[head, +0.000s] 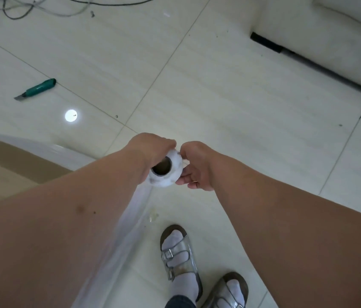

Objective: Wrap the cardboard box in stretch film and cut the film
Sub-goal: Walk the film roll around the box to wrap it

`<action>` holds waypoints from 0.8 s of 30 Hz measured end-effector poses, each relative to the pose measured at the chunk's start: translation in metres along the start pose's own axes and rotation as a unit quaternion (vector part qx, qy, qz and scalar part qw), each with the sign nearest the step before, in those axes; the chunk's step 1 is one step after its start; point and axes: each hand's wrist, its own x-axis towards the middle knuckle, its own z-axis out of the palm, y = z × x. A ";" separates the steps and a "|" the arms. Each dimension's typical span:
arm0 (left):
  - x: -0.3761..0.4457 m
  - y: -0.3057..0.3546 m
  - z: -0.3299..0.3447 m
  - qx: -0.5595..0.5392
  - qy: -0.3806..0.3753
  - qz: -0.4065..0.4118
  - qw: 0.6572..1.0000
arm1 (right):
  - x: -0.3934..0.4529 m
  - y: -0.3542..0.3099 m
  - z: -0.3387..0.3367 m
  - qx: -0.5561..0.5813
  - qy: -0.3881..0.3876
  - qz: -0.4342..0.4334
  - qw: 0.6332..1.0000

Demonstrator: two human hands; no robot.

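Both hands clamp the roll of film (165, 170) held upright: the left hand (150, 147) curls round its far-left side, the right hand (197, 165) pinches its right side. From the roll a sheet of film (117, 236) stretches back and left, under the left arm, toward the box (8, 165). A green knife (38, 88) lies on the floor (219, 107), well beyond the left hand.

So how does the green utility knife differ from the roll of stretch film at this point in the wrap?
The green plastic utility knife lies untouched on the pale tiled floor, far from both hands; the white roll of clear stretch film is held up off the floor by the left hand and right hand. The knife is slim and flat with its blade out; the roll is a fat cylinder with a hollow core. Film trails from the roll; nothing is attached to the knife.
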 end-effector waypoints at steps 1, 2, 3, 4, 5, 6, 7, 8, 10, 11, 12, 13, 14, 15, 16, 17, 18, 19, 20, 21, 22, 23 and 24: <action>0.006 0.000 -0.007 -0.015 0.018 0.003 1.000 | 0.002 -0.007 0.001 -0.005 0.010 -0.005 1.000; 0.012 0.001 -0.013 -0.042 0.032 -0.012 0.999 | 0.004 -0.014 0.001 -0.006 0.022 -0.010 1.000; 0.017 0.000 -0.020 -0.080 0.032 -0.040 0.995 | 0.007 -0.022 0.001 -0.006 0.031 -0.013 0.999; 0.023 -0.001 -0.025 -0.118 0.023 -0.071 0.990 | 0.009 -0.028 0.002 -0.005 0.033 -0.015 0.999; 0.024 -0.002 -0.029 -0.148 -0.002 -0.095 0.985 | 0.012 -0.033 0.003 -0.004 0.033 -0.015 0.999; 0.023 -0.001 -0.031 -0.160 -0.045 -0.111 0.980 | 0.013 -0.038 0.005 -0.008 0.030 -0.015 0.999; 0.023 -0.001 -0.030 -0.180 -0.095 -0.124 0.971 | 0.015 -0.042 0.007 -0.020 0.026 -0.013 0.999; 0.021 0.001 -0.028 -0.205 -0.141 -0.138 0.959 | 0.014 -0.046 0.009 -0.036 0.019 -0.010 0.999; 0.022 0.005 -0.026 -0.221 -0.193 -0.137 0.946 | 0.011 -0.053 0.011 -0.054 0.007 0.004 0.999; 0.024 0.008 -0.026 -0.212 -0.189 -0.131 0.950 | 0.010 -0.056 0.011 -0.050 0.000 0.014 0.999; 0.027 0.012 -0.028 -0.209 -0.175 -0.127 0.954 | 0.010 -0.060 0.010 -0.040 -0.005 0.023 0.999; 0.029 0.016 -0.031 -0.205 -0.158 -0.124 0.958 | 0.009 -0.064 0.009 -0.028 -0.006 0.028 0.999; 0.030 0.022 -0.034 -0.198 -0.139 -0.122 0.963 | 0.008 -0.070 0.009 -0.020 -0.005 0.031 0.999; 0.029 0.028 -0.040 -0.188 -0.119 -0.123 0.967 | 0.007 -0.076 0.009 -0.022 -0.005 0.031 0.999; 0.029 0.032 -0.046 -0.179 -0.101 -0.122 0.971 | 0.006 -0.083 0.010 -0.036 -0.008 0.028 0.999; 0.030 0.037 -0.052 -0.168 -0.081 -0.114 0.976 | 0.006 -0.091 0.011 -0.056 -0.014 0.024 0.998; 0.033 0.042 -0.059 -0.154 -0.064 -0.099 0.981 | 0.005 -0.098 0.013 -0.073 -0.019 0.023 0.997; 0.037 0.045 -0.065 -0.150 -0.047 -0.081 0.984 | 0.006 -0.105 0.015 -0.080 -0.019 0.021 0.996; 0.043 0.047 -0.070 -0.152 -0.032 -0.064 0.986 | 0.008 -0.110 0.016 -0.078 -0.014 0.015 0.997; 0.049 0.048 -0.074 -0.161 -0.012 -0.054 0.985 | 0.012 -0.114 0.017 -0.072 0.001 0.008 0.997; 0.055 0.047 -0.077 -0.175 0.005 -0.057 0.983 | 0.016 -0.118 0.017 -0.064 0.021 0.000 0.998; 0.062 0.044 -0.079 -0.194 0.024 -0.068 0.978 | 0.020 -0.123 0.017 -0.060 0.041 -0.007 0.997; 0.069 0.039 -0.079 -0.211 0.034 -0.085 0.973 | 0.024 -0.126 0.018 -0.064 0.054 -0.012 0.996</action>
